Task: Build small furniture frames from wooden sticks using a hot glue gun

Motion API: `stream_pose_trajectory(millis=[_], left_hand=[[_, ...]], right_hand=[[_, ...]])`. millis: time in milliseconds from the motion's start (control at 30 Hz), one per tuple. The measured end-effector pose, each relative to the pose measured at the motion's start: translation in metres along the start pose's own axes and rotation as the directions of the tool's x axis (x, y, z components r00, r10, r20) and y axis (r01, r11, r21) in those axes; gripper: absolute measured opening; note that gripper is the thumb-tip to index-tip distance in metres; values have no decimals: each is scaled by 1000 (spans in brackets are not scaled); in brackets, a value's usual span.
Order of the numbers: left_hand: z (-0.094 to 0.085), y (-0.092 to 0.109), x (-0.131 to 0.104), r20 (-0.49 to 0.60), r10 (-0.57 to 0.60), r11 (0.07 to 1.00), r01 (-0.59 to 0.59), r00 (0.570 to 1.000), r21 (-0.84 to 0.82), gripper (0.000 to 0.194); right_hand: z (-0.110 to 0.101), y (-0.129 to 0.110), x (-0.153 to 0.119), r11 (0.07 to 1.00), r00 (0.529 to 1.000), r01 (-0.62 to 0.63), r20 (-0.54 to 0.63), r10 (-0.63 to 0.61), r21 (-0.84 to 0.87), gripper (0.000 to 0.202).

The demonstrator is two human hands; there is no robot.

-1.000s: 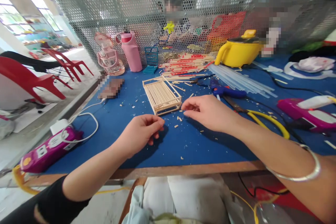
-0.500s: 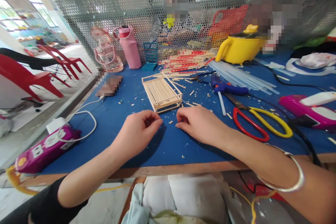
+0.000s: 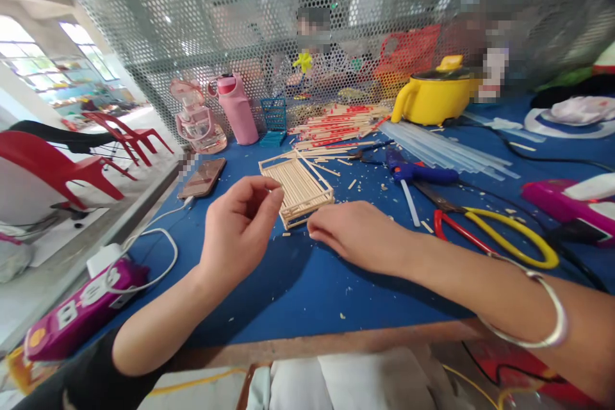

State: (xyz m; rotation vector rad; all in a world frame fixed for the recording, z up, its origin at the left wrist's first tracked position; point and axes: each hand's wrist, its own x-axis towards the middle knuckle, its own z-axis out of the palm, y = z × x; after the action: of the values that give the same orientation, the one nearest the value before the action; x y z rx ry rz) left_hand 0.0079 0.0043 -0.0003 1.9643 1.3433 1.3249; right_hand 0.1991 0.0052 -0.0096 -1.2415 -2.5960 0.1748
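Note:
A small tray-like frame of glued wooden sticks [image 3: 300, 182], with a slatted floor and low rails, lies on the blue table. My left hand [image 3: 243, 224] is raised by its front left corner, thumb and forefinger nearly together in a pinch; anything between them is too small to make out. Close to the front right corner, my right hand [image 3: 360, 237] rests low over the table with its fingers closed and pointing down. What its fingertips hold, if anything, is hidden. Tiny wood scraps [image 3: 287, 234] lie near the frame.
Behind the frame lie red-tipped sticks [image 3: 336, 125], pliers [image 3: 368, 157] and clear glue sticks [image 3: 446, 150]. To the right are a blue glue gun [image 3: 418, 172], scissors [image 3: 509, 240] and a yellow pot [image 3: 435, 99]. A phone [image 3: 204, 178] and purple power strip [image 3: 86, 307] sit left.
My left hand has risen and turned upward beside the frame. My right hand has shifted left, closer to the frame's front corner, its fingers more closed. The view has tilted up slightly.

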Motion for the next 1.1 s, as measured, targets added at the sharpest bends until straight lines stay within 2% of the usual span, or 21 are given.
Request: stream_pose_trajectory(millis=[33,67,133,200,267,367,433,467,500,567,633,700,800,833,867,900,967,1000,1033,1067,1100], left_hand=[[1,4,1,2,7,1000,-7,1000,-6,22],[2,8,1,61,-11,1000,11,998,3,24],[6,13,-2,266,-97,995,92,959,32,30],[10,14,-7,420,-189,979,203,887,12,33],[14,11,-12,528,-274,937,346,804,-41,35],[16,2,-13,686,-375,794,598,624,-110,38],[16,-4,-13,765,-377,657,733,522,-177,37],[17,-7,-12,787,-364,587,779,498,-221,36],[18,-8,-12,792,-355,524,808,496,-271,34],[20,-10,-14,774,-364,444,827,518,-344,32],[23,-11,-16,746,-395,440,823,536,-358,32],[26,-11,-18,729,-417,476,814,543,-334,35],[27,-10,-23,706,-450,551,792,547,-263,41],[26,-9,-24,685,-464,594,771,561,-228,42],[24,-8,-25,644,-476,653,732,598,-197,42],[22,-6,-26,576,-473,724,666,667,-177,40],[17,-3,-23,344,-376,880,448,860,-157,28],[14,-2,-19,206,-267,943,299,941,-148,21],[11,-1,-14,78,-136,981,145,988,-129,17],[9,-2,-7,4,-2,994,2,1000,-109,21],[8,-4,0,-4,122,987,-122,992,-106,33]], right_hand=[[-3,2,-1,999,998,20,-58,-17,47,19],[-6,5,-3,994,992,47,-123,-35,99,19],[-8,9,-8,978,972,110,-223,-69,176,19],[-7,12,-13,971,962,147,-257,-95,190,19],[-5,13,-17,971,964,164,-237,-120,174,20],[-2,12,-18,962,964,192,-221,-148,196,19],[0,11,-16,945,969,153,-233,-86,289,17],[2,10,-15,928,972,100,-235,-13,360,17],[3,8,-14,896,971,30,-227,79,442,17],[5,4,-13,787,953,-109,-160,256,608,18],[7,0,-14,644,938,-184,-63,341,743,17],[8,-3,-14,526,934,-200,-1,356,826,13],[9,-4,-12,462,924,-201,11,381,864,8],[9,-3,-11,436,916,-214,24,400,874,8],[10,-2,-9,389,905,-230,48,423,892,9],[11,-1,-7,321,891,-248,85,446,914,9],[14,0,-4,158,861,-282,177,477,946,10],[15,0,-2,88,847,-290,213,487,953,11],[16,1,-1,35,834,-296,241,497,954,11],[17,1,0,-3,821,-299,259,509,954,12],[17,0,0,-32,807,-299,271,525,954,13]])
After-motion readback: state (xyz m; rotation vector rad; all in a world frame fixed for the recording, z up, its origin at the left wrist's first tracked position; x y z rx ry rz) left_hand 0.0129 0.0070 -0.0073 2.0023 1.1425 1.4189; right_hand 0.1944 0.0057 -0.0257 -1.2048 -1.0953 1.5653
